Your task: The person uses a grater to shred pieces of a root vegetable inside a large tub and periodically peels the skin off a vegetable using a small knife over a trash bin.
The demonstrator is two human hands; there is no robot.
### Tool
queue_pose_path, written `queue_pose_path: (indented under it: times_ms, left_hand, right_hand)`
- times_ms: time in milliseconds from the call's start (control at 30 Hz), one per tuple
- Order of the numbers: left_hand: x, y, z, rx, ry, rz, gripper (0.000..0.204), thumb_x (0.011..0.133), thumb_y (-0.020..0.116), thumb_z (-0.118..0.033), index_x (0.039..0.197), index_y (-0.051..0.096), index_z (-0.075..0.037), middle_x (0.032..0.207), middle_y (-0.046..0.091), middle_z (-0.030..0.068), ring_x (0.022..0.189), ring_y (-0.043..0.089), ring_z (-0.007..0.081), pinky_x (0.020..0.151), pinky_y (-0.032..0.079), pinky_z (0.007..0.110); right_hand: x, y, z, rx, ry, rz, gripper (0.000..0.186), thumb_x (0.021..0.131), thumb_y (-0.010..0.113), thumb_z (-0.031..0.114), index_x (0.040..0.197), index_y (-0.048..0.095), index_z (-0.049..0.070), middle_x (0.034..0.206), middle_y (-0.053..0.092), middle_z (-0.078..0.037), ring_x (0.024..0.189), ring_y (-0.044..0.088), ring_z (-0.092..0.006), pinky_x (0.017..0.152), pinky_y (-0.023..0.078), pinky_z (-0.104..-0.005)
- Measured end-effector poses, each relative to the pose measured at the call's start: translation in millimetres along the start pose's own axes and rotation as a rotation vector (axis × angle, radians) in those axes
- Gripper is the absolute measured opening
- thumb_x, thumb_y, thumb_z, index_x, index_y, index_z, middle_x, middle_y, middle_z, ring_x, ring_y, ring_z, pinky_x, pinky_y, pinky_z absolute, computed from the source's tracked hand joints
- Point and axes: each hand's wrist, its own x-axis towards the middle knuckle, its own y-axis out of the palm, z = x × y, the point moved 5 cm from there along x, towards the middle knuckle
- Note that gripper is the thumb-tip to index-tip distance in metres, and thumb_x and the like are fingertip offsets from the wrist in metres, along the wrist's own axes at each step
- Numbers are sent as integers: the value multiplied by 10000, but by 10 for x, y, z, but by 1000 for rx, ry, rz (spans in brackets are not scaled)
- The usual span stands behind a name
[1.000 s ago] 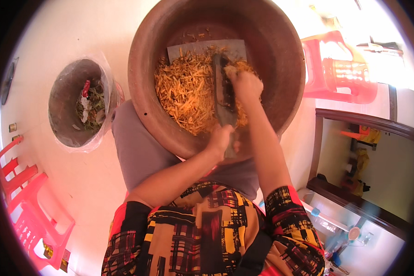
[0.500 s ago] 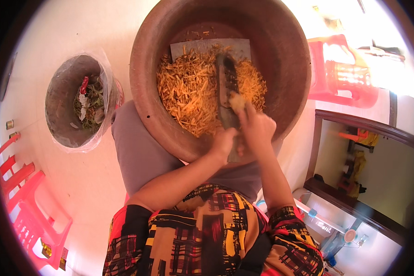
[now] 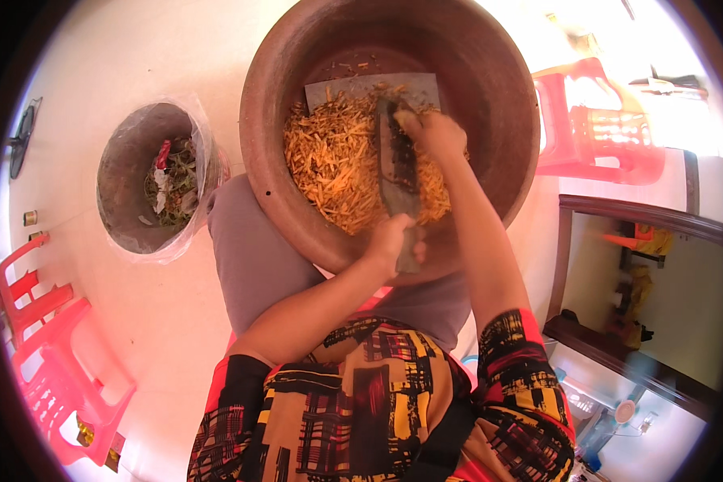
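A wide brown tub [image 3: 506,96] rests across my lap, holding a heap of yellow-orange shreds [image 3: 325,161] and a flat grey board [image 3: 337,87] behind them. A long dark grater [image 3: 398,181] leans into the tub over the shreds. My left hand [image 3: 394,245] is closed round its lower handle at the tub's near side. My right hand [image 3: 442,136] is closed on a small yellowish piece [image 3: 408,122], which is pressed against the upper part of the grater. Part of the piece is hidden by my fingers.
A plastic-lined bin [image 3: 116,193] with plant scraps stands on the floor at left. Pink plastic chairs [image 3: 68,377] are at lower left, another pink chair [image 3: 602,153] at upper right. A dark-framed glass-like panel [image 3: 659,297] is at right.
My right hand slid down the grater by half a second ago and is now back up near its top with the piece. My left hand stays on the handle.
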Motion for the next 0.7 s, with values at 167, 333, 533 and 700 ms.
queue_pose_path:
  times_ms: [167,333,533,700]
  left_hand:
    - [148,-66,185,40,-22,67,136,833,447,-114,932,388,-42,694,516,125,480,500,222,421,429,376]
    - [115,1,193,45,-14,61,135,819,451,-97,911,367,-45,691,508,126,477,490,214,421,427,383]
    - [110,-6,120,35,-2,1,154,811,457,-86,917,349,-59,693,498,129,478,483,216,417,416,385]
    - [128,-55,113,-1,-38,8,136,814,459,-83,906,362,-60,695,500,130,474,482,220,415,419,389]
  right_hand:
    - [-1220,-239,51,-163,-178,-247,310,828,600,404,875,644,100,546,586,-112,498,608,-285,454,456,-398]
    - [-857,-105,100,-197,-100,-347,296,812,613,375,763,656,86,558,601,-113,496,612,-282,447,463,-395]
    - [261,279,-64,-168,13,-148,511,857,492,536,766,678,69,716,655,-146,712,647,-308,654,491,-412]
    - [-114,114,-74,-111,35,-46,501,859,488,543,826,686,85,720,660,-132,698,651,-297,642,493,-396]
